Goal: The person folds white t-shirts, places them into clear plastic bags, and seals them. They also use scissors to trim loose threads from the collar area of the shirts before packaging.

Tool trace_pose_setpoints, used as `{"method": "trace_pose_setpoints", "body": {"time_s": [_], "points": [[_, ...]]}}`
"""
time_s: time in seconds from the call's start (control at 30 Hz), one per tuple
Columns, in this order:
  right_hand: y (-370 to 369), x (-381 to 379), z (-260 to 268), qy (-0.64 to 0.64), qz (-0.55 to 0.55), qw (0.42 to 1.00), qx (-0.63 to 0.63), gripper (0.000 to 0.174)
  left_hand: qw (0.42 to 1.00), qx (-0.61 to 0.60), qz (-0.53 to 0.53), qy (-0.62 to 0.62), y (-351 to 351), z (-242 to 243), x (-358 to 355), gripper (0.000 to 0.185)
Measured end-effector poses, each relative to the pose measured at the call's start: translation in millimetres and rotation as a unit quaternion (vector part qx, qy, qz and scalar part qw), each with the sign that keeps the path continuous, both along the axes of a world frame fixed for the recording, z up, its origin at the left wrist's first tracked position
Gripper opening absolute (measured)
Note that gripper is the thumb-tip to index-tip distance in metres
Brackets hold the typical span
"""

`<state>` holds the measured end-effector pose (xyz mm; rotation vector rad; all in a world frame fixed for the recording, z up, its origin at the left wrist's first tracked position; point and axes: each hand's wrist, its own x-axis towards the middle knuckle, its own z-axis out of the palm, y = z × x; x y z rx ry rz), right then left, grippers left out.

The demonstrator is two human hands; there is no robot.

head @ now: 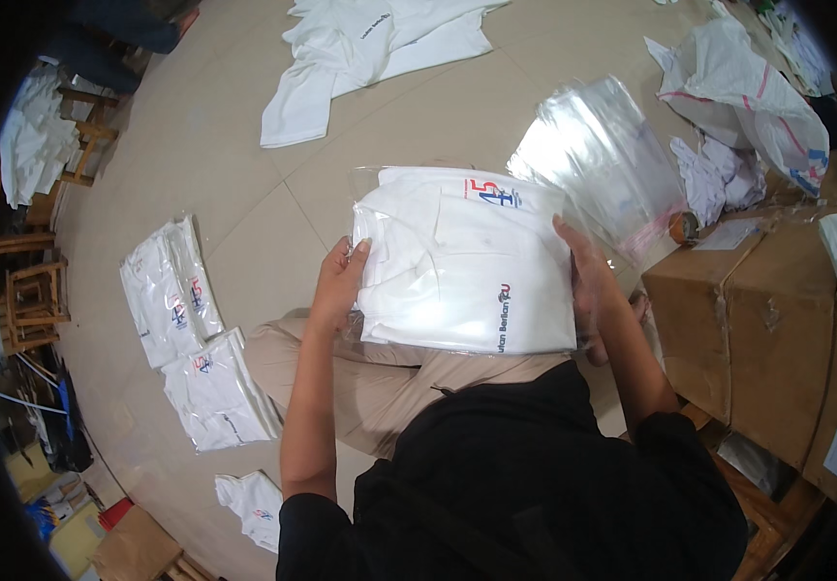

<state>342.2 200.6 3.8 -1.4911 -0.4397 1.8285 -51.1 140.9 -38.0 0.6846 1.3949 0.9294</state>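
A folded white collared shirt (462, 254) with red, blue and dark printing lies inside a clear plastic bag (584, 319) above my crossed legs. My left hand (341, 279) grips the bagged shirt at its left edge, thumb on top. Along the right edge rests my right hand (587, 265), its thumb over the plastic and its fingers partly hidden behind it. The collar faces my left hand. Just beyond my right hand, a stack of clear plastic bags (600, 152) lies on the floor, glaring with reflected light.
Bagged white shirts (160, 298) lie on the tiled floor to the left, with more bagged shirts (219, 396) nearer me. A loose white shirt (368, 58) is spread ahead. At right stand a cardboard box (738, 312), a tape roll (684, 227) and a white sack (745, 94).
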Motion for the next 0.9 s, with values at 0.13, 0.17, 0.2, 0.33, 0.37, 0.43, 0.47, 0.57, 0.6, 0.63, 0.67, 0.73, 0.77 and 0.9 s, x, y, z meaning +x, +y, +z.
{"method": "trace_pose_setpoints", "body": {"time_s": [0.13,0.17,0.2,0.33,0.37,0.43,0.47,0.57,0.6,0.63,0.67,0.73,0.77,0.9], "points": [[16.7,-3.1,3.6,0.025,-0.005,0.998,-0.062,0.063,0.999,0.025,0.027,-0.006,-1.2,0.2,10.5,0.032],[18.9,-3.2,0.0,0.03,-0.001,0.997,-0.072,0.064,1.0,0.022,0.02,0.001,-1.9,-3.2,8.8,0.034],[16.3,0.1,-8.2,-0.013,0.032,0.999,-0.024,0.064,1.0,0.02,0.016,0.01,-2.5,-4.9,6.7,0.036],[20.2,4.1,-19.7,-0.076,0.054,0.995,0.04,0.054,0.999,0.016,0.018,0.036,-4.6,-10.4,3.8,0.035],[24.5,2.4,-18.9,-0.061,0.033,0.997,0.023,0.049,0.998,0.016,0.019,0.064,-7.2,-14.7,-0.7,0.035],[21.1,6.9,-12.0,-0.055,0.016,0.992,0.11,0.04,0.996,0.009,0.029,0.079,-6.0,-3.7,2.1,0.035],[18.6,8.8,-8.3,-0.052,0.008,0.987,0.153,0.036,0.997,0.001,0.036,0.067,-7.8,2.5,4.4,0.035],[10.7,-2.8,7.5,-0.055,-0.035,0.989,0.13,0.033,0.997,-0.029,0.027,0.064,-13.7,-5.3,0.2,0.038],[8.5,-1.5,2.2,-0.081,-0.031,0.985,0.149,0.033,0.997,-0.037,0.017,0.068,-11.8,-10.9,-0.3,0.04],[5.9,-0.9,-7.4,-0.107,-0.026,0.98,0.167,0.034,0.991,-0.029,0.009,0.132,-9.3,-17.3,1.2,0.045],[4.3,1.3,-13.8,-0.133,-0.022,0.973,0.185,0.035,0.981,-0.021,0.001,0.195,-5.9,-24.1,3.9,0.051],[3.9,-5.1,-4.4,-0.122,-0.039,0.98,0.149,0.034,0.939,0.067,0.017,0.337,1.8,-11.8,25.0,0.07],[3.3,-7.9,-1.3,-0.118,-0.05,0.983,0.131,0.034,0.914,0.141,0.009,0.381,8.1,-1.7,40.7,0.072],[10.6,-11.5,-8.7,-0.093,-0.055,0.979,0.172,0.029,0.813,0.287,-0.129,0.49,22.3,34.4,99.1,0.078]]}}
